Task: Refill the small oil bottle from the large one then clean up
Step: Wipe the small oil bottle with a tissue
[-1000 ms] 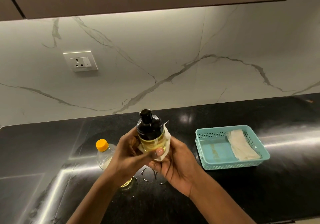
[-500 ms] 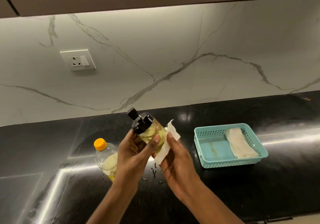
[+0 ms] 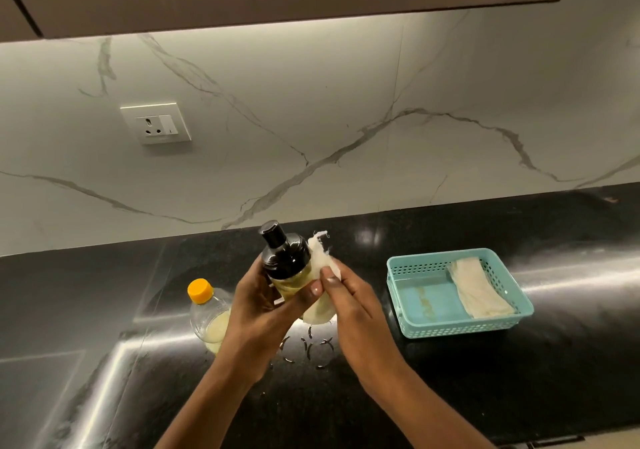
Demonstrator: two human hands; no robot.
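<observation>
L hand (image 3: 263,310) grips the small oil bottle (image 3: 285,265) round its clear lower body, fingers curled behind, thumb across the front. The bottle is in the air over the counter (image 3: 519,379), tipped a little left, black cap (image 3: 273,235) on. Yellowish oil shows under the dark shoulder. R hand (image 3: 349,303) pinches a white tissue (image 3: 320,261) btwn thumb and fingers, against the bottle's right side. The tissue's frayed top edge sticks up past the shoulder and its lower end hangs below the hands.

Large bottle (image 3: 207,317) stands on the counter just left of the L wrist, partly hidden by it, w/ orange cap (image 3: 200,290) on and a little pale oil at the bottom.

Teal basket (image 3: 460,329) sits to the right, well apart from the R hand, w/ a band of black counter btwn them. A folded white sheet (image 3: 481,291) lies along its right wall, and there is a yellowish streak on the floor beside it.

The counter's back edge meets the marble wall (image 3: 311,102) behind the basket. Its front edge shows only at lower right. Dark counter runs from the large bottle left to the frame edge. Small curved glints (image 3: 308,344) lie under the hands; can't tell what they are. Socket (image 3: 156,123) is on the wall, upper left.
</observation>
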